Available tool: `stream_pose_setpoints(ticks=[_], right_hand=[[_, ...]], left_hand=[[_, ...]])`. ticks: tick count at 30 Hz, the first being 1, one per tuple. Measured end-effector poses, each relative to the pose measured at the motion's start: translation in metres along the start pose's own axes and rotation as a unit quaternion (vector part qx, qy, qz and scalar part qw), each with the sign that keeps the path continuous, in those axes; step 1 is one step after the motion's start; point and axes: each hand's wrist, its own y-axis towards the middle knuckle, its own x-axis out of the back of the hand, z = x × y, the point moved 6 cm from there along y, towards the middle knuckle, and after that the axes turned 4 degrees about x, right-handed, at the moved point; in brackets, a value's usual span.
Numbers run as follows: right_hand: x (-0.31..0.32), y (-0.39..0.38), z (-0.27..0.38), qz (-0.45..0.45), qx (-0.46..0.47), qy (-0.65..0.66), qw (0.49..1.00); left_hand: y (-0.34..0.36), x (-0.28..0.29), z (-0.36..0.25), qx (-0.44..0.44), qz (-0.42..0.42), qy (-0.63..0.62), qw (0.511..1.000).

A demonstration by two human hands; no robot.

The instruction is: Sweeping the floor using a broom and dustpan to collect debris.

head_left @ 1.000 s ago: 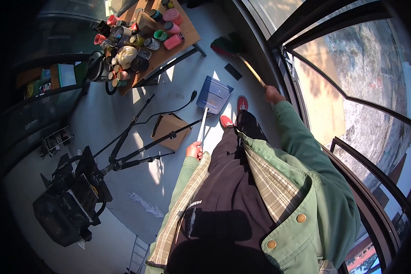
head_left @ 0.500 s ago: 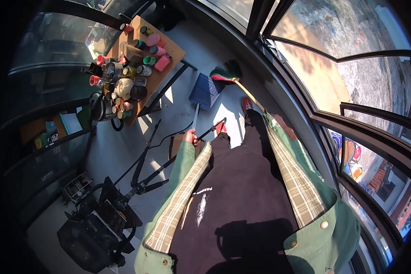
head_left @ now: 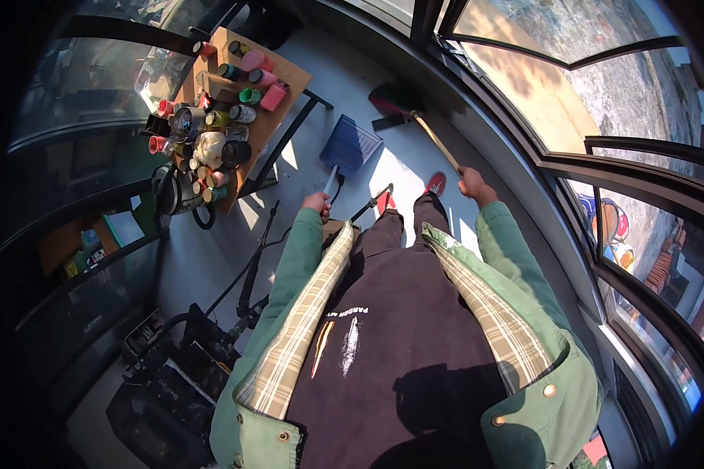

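My left hand is closed around the pale handle of a blue dustpan, whose pan rests on the floor ahead of me. In my right hand is the wooden stick of a broom. The broom's dark head with a red part lies in shade by the wall, to the right of the dustpan and apart from it. Its bristles are hard to make out. My red shoes stand on the floor between the two tools.
A wooden table crowded with several paint jars stands at the far left. Black stand legs reach across the floor beside my left arm, near a bulky black machine. Black-framed windows run along my right.
The broom head has shifted right, away from the dustpan's edge, toward the wall. My right hand has come into view on the stick. My left hand and the dustpan have moved only slightly.
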Motion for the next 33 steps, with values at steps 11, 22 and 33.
stream_pose_setpoints(ticks=[11, 22, 33], right_hand=[[-0.039, -0.022, -0.026, -0.142, 0.026, 0.117, 0.983], [-0.023, -0.014, -0.005, -0.044, 0.006, 0.112, 0.993], [-0.003, -0.032, 0.027, 0.062, -0.028, 0.099, 0.993]], left_hand=[[0.009, -0.048, -0.024, 0.088, 0.141, -0.049, 0.985], [-0.013, -0.071, -0.014, 0.105, 0.134, -0.022, 0.985], [0.002, -0.090, -0.005, 0.103, 0.120, -0.140, 0.977]])
